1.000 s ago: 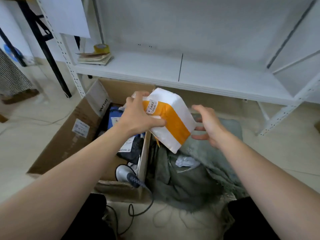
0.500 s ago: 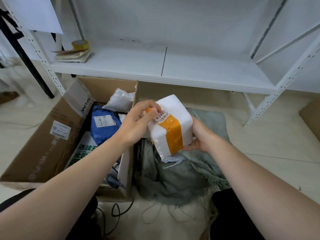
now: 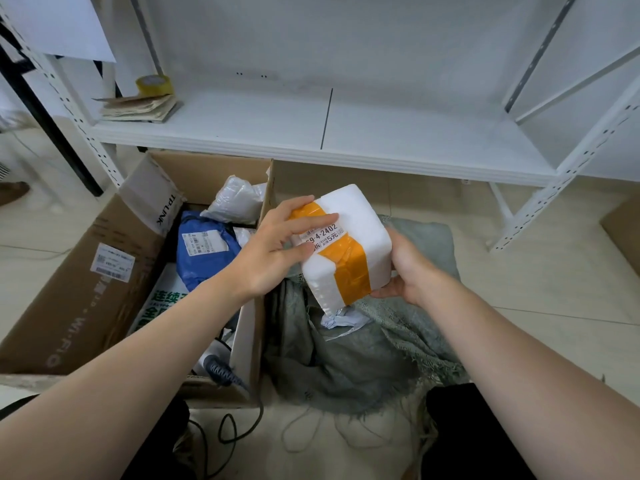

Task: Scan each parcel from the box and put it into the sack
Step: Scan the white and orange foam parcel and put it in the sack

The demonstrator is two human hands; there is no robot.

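Where the white shelf [image 3: 381, 140] runs along the wall, a roll of yellow tape [image 3: 154, 84] stands at its left end, just behind a stack of papers [image 3: 138, 107]. Below, on the floor, an open cardboard box [image 3: 86, 271] holds a blue parcel [image 3: 204, 251] and a white bagged parcel [image 3: 235, 199], with a scanner [image 3: 221, 370] and its coiled lead at the near corner. Just right of the box wall, the left hand [image 3: 273, 251] grips the upper left side of a foam parcel [image 3: 346, 244] banded in orange tape, its fingers curled over the top beside the printed label. The parcel hangs tilted in the air between both hands. The right hand [image 3: 412, 271] cups its lower right corner, thumb under the bottom edge. Underneath lies the grey-green sack [image 3: 346, 358], crumpled on the floor against the box.
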